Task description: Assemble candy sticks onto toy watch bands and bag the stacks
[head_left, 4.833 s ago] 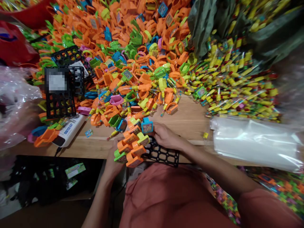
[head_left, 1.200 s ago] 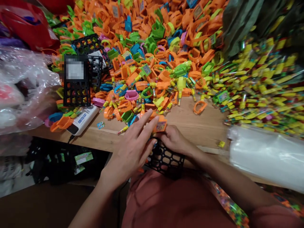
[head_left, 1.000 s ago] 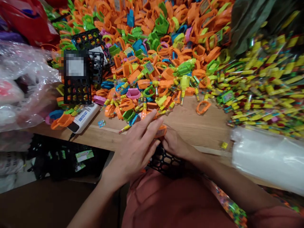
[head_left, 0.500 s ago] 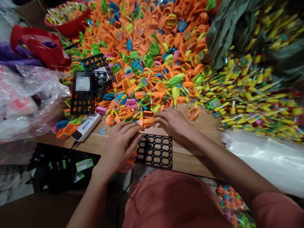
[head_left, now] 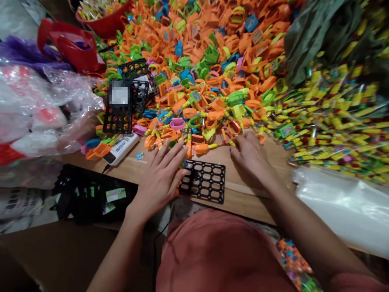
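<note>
My left hand [head_left: 162, 176] lies with spread fingers over the left end of a black grid tray [head_left: 209, 181]. Small colourful pieces show partly beneath its fingertips and palm. My right hand [head_left: 249, 152] is at the front edge of a heap of orange toy watches [head_left: 212, 103], its thumb apart from its slightly bent fingers. Beside those fingers are a yellow candy tube [head_left: 232, 143] and an orange strap [head_left: 261, 138]; no held item is visible. A purple-pink watch [head_left: 177, 123] rests in the heap above my left hand.
More black grids [head_left: 118, 117] stand at the left, by a white power strip [head_left: 124, 149]. Yellow tubes [head_left: 331, 121] are heaped at the right, above clear plastic bags [head_left: 340, 207]. Red baskets [head_left: 71, 48] and clear wrapping [head_left: 45, 109] are at the far left.
My right hand has moved right, away from my left hand, to another part of the heap's edge. My left hand's fingers have spread wider. The whole view has shifted slightly.
</note>
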`<control>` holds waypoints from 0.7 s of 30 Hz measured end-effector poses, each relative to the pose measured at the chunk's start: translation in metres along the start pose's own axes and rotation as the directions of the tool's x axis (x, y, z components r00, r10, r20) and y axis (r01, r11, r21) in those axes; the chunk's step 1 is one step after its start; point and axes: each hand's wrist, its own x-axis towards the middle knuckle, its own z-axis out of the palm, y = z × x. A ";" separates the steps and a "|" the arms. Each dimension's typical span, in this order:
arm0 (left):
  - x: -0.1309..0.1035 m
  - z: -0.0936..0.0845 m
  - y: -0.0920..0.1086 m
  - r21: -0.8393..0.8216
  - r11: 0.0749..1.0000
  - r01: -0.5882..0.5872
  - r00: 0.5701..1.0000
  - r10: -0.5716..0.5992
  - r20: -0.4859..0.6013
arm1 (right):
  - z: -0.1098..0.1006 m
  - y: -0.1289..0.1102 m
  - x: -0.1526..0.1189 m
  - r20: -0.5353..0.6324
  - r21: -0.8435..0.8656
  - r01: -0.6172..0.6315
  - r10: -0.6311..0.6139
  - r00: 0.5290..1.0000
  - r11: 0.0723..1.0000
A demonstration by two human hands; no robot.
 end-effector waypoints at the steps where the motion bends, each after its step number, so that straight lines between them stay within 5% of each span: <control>1: 0.002 0.001 0.000 0.005 1.000 0.010 1.000 -0.010 0.003 | 0.002 0.002 0.001 -0.022 0.019 0.006 -0.005 1.000 1.000; 6: 0.007 0.002 0.004 0.023 0.999 0.032 0.999 -0.032 0.012 | 0.006 -0.004 -0.011 -0.122 0.332 0.127 -0.091 0.988 0.935; 10: 0.005 0.003 0.005 0.021 0.999 0.032 0.999 -0.032 0.011 | 0.009 -0.040 -0.047 0.037 0.738 0.169 -0.289 0.957 0.653; 13: 0.004 0.003 0.005 0.012 0.999 0.033 0.999 -0.033 0.004 | 0.023 -0.070 -0.072 0.123 0.873 0.108 -0.429 0.895 0.475; 21: 0.005 0.004 0.006 0.048 0.998 0.026 1.000 -0.027 0.008 | 0.055 -0.085 -0.089 -0.095 0.726 0.389 -0.477 0.874 0.568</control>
